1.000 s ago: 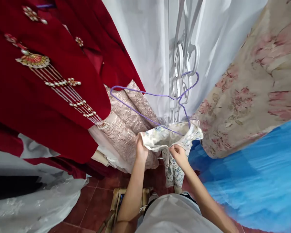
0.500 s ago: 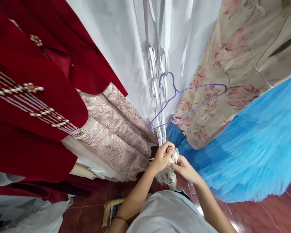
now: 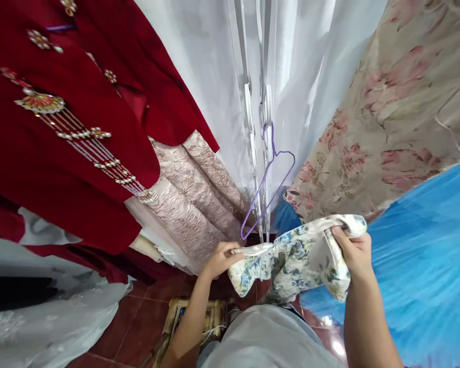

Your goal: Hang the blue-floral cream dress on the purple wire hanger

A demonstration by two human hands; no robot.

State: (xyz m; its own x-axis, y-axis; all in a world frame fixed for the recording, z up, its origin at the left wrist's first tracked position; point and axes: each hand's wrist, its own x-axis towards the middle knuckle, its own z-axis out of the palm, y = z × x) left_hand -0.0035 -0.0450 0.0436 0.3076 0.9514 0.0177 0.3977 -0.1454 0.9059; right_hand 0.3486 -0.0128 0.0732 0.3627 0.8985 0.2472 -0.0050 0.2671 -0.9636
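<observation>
A white garment with a blue and green floral print (image 3: 297,255) is stretched between my hands in front of my body, its lower part hanging down. My left hand (image 3: 221,259) pinches its left end, fingers closed on the cloth. On the other side my right hand (image 3: 355,250) grips the right end, thumb on top of the fabric. Just beyond the garment, a purple wire hanger (image 3: 270,174) hangs by its hook from a white rack (image 3: 249,107), holding nothing.
Red garments with beaded trim (image 3: 111,117) and a pink brocade skirt (image 3: 199,199) hang at left. At right are a beige floral dress (image 3: 368,128) and blue tulle (image 3: 425,245). White cloth hangs behind the rack. A wooden stool (image 3: 172,317) stands on the red tile floor (image 3: 130,327).
My hands have moved apart, spreading the bunched floral garment wide between them. The purple hanger has swung round and now shows narrower. The view has shifted slightly.
</observation>
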